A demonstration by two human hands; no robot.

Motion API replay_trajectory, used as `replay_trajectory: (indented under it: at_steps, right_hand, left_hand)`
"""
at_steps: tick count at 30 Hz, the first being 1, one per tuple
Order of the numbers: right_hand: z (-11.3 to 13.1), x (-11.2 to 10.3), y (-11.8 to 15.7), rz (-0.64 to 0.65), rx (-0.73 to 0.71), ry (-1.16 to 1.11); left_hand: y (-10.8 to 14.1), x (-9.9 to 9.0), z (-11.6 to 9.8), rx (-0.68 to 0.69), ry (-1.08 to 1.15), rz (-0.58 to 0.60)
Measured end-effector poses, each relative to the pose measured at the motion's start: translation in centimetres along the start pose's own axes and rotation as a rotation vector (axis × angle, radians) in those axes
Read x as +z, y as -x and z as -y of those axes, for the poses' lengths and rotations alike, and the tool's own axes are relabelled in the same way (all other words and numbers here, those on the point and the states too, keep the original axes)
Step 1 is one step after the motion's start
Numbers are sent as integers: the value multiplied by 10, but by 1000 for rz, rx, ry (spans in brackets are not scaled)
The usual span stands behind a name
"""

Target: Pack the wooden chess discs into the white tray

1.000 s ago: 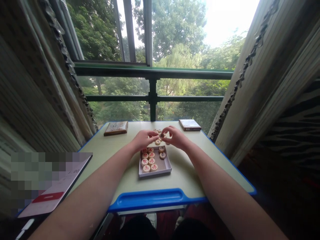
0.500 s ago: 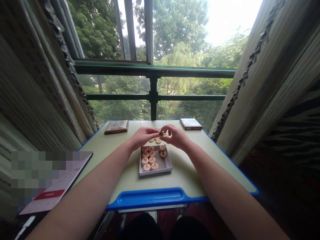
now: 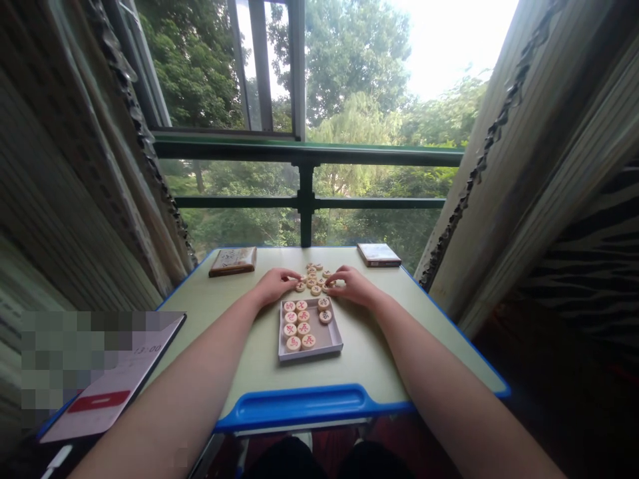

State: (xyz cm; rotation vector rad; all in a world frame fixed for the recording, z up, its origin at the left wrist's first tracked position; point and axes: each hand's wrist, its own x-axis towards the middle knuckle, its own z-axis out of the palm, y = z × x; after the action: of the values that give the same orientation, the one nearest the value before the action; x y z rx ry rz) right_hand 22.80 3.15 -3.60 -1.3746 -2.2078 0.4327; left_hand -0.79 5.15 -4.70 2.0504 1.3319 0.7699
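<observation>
A loose heap of round wooden Chinese chess pieces [image 3: 312,282] lies on the table between my hands. At its left edge, my left hand [image 3: 276,285] rests with thumb and fingers apart, the tips touching the outer pieces. My right hand [image 3: 353,286] curls in from the right; its thumb and forefinger close round a chess piece [image 3: 329,285] at the heap's edge, partly hidden by the fingers. Nearer me sits a shallow white box [image 3: 312,352]. Red-marked pieces [image 3: 303,329] fill two columns on its left, and two dark-marked pieces [image 3: 325,316] stand at its right upper side.
A brown flat box [image 3: 232,261] lies at the table's far left and a pale box [image 3: 379,255] at the far right. A tablet-like screen [image 3: 114,379] is at the left. The blue tray edge [image 3: 302,399] borders the near side. Curtains flank the window.
My hands were together above the heap, holding a dark-marked chess piece between them. They have since parted and lowered to either side of the heap. The view has tilted slightly up.
</observation>
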Motion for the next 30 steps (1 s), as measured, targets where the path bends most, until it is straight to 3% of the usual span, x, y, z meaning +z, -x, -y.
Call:
replay_trajectory:
  at_steps: [10, 21, 30]
  right_hand:
    - [1, 3, -4, 6, -21, -29]
    - [6, 2, -4, -39, 140, -40]
    - [12, -3, 2, -60, 59, 15]
  left_hand:
    - [-6, 4, 7, -18, 83, -1]
    - [-4, 4, 9, -21, 103, 32]
    - [-3, 2, 6, -14, 90, 24]
